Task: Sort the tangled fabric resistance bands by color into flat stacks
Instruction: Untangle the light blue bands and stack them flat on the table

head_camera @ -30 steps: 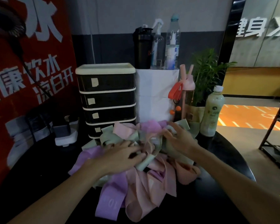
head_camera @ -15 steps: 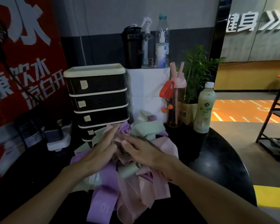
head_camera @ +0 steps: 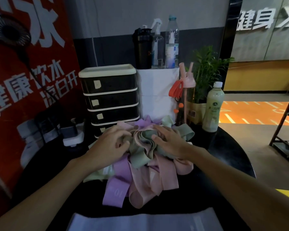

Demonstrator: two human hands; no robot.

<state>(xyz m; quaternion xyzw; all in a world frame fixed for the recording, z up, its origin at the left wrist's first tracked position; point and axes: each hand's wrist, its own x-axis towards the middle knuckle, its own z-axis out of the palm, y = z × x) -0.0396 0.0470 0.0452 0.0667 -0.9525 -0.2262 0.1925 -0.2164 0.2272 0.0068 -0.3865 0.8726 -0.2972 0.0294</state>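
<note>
Untangling stage, mid-frame: my left hand (head_camera: 110, 145) grip pinches a sage-green fabric band (head_camera: 145, 139), right hand (head_camera: 171, 143) lies spread on the pink-lilac-green fabric heap (head_camera: 157, 178). Next I'd tease greens loose.

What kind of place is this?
Probably a gym: fabric resistance bands heaped on a black table, a black shaker bottle behind them, and a wall sign whose characters read "fitness".

Pretty dim overall; most of the light is let in from the bright orange floor (head_camera: 250, 114) at right; the black table (head_camera: 232, 147) is swallowed by shadow; the bands (head_camera: 140, 172) are softly lit, maybe slightly smeared; edges are bent by wide-angle distortion; grain is seen throughout.
</note>
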